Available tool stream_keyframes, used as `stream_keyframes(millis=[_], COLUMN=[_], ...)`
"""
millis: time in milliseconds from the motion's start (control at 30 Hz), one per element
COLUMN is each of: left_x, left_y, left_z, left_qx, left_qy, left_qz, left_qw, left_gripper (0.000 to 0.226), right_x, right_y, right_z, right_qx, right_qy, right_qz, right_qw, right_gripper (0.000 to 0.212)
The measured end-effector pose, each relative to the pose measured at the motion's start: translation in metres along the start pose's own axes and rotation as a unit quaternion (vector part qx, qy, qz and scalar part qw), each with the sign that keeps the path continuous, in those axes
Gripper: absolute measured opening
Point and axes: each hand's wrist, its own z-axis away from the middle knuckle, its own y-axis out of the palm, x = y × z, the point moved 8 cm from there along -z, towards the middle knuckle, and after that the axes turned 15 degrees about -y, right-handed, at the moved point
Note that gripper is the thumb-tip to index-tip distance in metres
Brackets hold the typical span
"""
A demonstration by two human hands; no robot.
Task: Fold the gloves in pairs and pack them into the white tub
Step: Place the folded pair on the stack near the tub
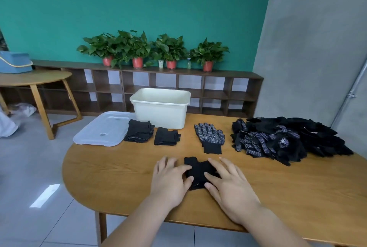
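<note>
A folded black glove pair (198, 171) lies on the wooden table (119, 177) in front of me. My left hand (170, 179) presses its left edge with flat fingers, and my right hand (228, 181) presses its right side the same way. The white tub (160, 107) stands at the far edge. Two folded black bundles, one (140, 130) and another (166, 136), lie before the tub. A flat dotted glove pair (210, 137) lies to the right of them. A heap of loose black gloves (288, 139) fills the right side.
A clear plastic lid (103, 129) lies left of the tub, overhanging the table's rounded left end. Behind the table runs a low brown shelf (178, 87) with several potted plants. A second wooden table (33, 80) stands far left.
</note>
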Motion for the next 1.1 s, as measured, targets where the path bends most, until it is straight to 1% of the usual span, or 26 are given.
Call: stream_keyframes(millis=[100, 167, 267, 367, 433, 567, 733, 833, 1000, 1100], left_x=[0.025, 0.04, 0.059, 0.067, 0.064, 0.062, 0.063, 0.065, 0.072, 0.076], left_y=[-0.011, -0.016, -0.018, -0.02, -0.02, -0.021, -0.022, -0.024, -0.022, -0.029], left_z=[-0.016, -0.025, -0.029, -0.023, -0.021, -0.024, -0.025, -0.026, -0.039, -0.052], left_qx=[0.008, 0.007, -0.009, -0.058, -0.068, -0.073, -0.072, -0.047, 0.04, 0.057], left_qy=[-0.014, -0.025, -0.035, -0.038, -0.034, -0.03, -0.035, -0.047, -0.104, -0.133], left_qz=[-0.013, -0.007, 0.064, 0.138, 0.147, 0.139, 0.161, 0.191, 0.301, 0.276], left_qw=[1.0, 1.0, 0.997, 0.988, 0.986, 0.987, 0.984, 0.979, 0.947, 0.95], left_gripper=[0.046, 0.044, 0.038, 0.033, 0.034, 0.034, 0.033, 0.03, 0.027, 0.026], right_x=[0.018, 0.026, 0.033, 0.03, 0.027, 0.028, 0.026, 0.023, 0.0, -0.008], right_y=[0.006, 0.011, 0.017, 0.023, 0.027, 0.031, 0.032, 0.03, 0.025, 0.025], right_z=[-0.029, -0.044, -0.06, -0.065, -0.064, -0.063, -0.065, -0.064, -0.057, -0.052], right_qx=[0.039, 0.05, 0.038, 0.009, -0.004, 0.009, 0.016, -0.015, -0.127, -0.161], right_qy=[-0.032, -0.038, -0.036, -0.024, -0.01, -0.017, -0.022, -0.014, 0.068, 0.099], right_qz=[-0.036, -0.048, -0.057, -0.081, -0.107, -0.111, -0.121, -0.141, -0.224, -0.247], right_qw=[0.998, 0.997, 0.997, 0.996, 0.994, 0.994, 0.992, 0.99, 0.964, 0.951], right_gripper=[0.061, 0.063, 0.063, 0.057, 0.056, 0.061, 0.067, 0.07, 0.066, 0.068])
